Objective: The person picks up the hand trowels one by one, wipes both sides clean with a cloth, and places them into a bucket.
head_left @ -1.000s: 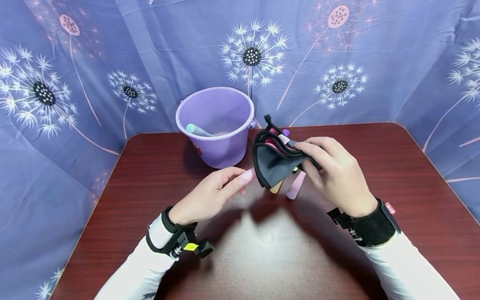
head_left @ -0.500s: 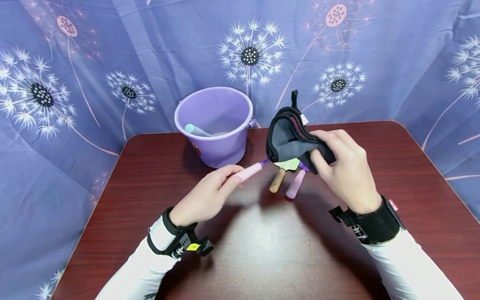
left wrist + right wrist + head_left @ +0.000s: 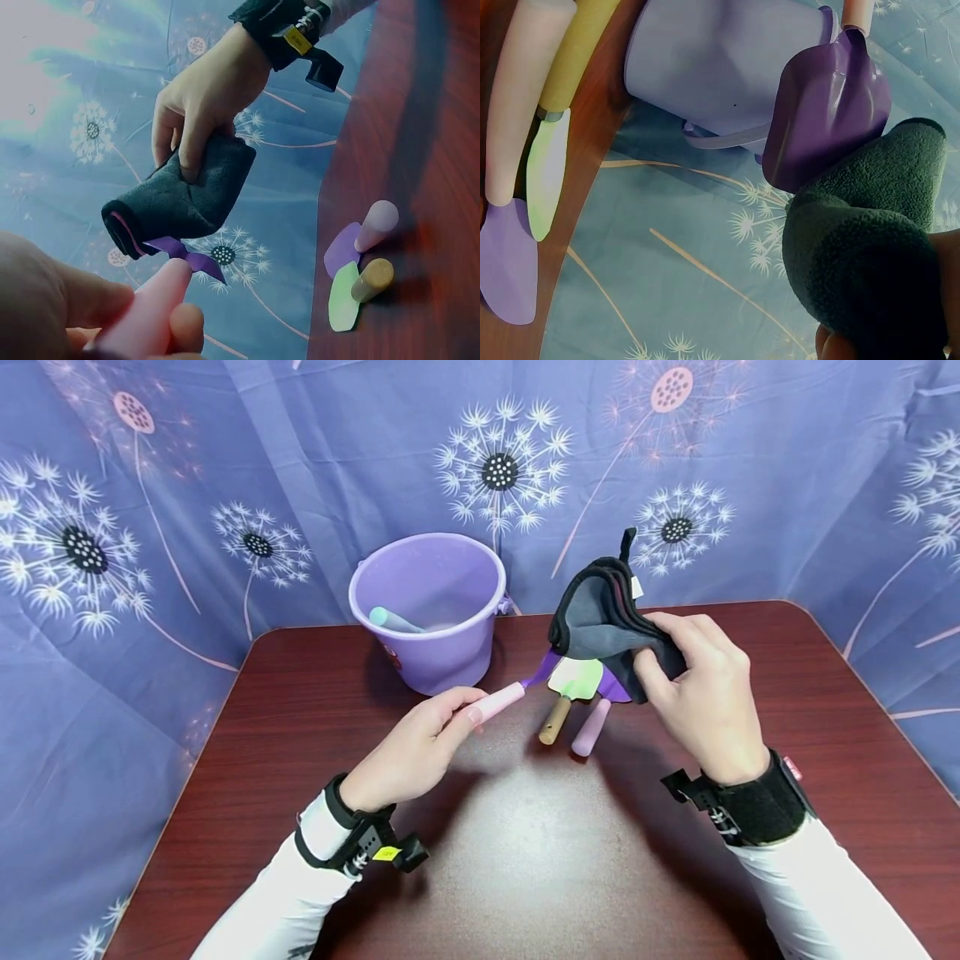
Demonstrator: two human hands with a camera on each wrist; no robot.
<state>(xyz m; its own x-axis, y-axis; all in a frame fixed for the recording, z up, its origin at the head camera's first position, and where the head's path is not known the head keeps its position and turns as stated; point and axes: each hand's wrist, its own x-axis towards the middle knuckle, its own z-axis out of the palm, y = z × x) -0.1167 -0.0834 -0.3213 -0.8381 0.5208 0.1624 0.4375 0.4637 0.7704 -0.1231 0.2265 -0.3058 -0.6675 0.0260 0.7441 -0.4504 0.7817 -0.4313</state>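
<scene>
My left hand (image 3: pixel 408 752) grips the pink handle of a small trowel (image 3: pixel 501 700), whose purple blade points up and to the right. In the right wrist view, the trowel's broad scooped blade (image 3: pixel 829 112) shows almost whole. A folded dark grey cloth (image 3: pixel 600 622) with black edging is pinched between the thumb and fingers of my right hand (image 3: pixel 705 693). The cloth hangs at the blade's far end and hides part of it in the head view; whether they touch I cannot tell.
A purple bucket (image 3: pixel 450 656) stands at the back, with a mint-coloured handle (image 3: pixel 395 620) inside it. Right of it on the table (image 3: pixel 300 710) lie a green trowel (image 3: pixel 577 679) with a wooden handle and a purple one with a pink handle (image 3: pixel 591 727). A blue patterned curtain (image 3: pixel 337 443) hangs behind.
My right hand has moved right and slightly up with the cloth, uncovering part of the held trowel's blade and the tools on the table. My left hand has stayed nearly still.
</scene>
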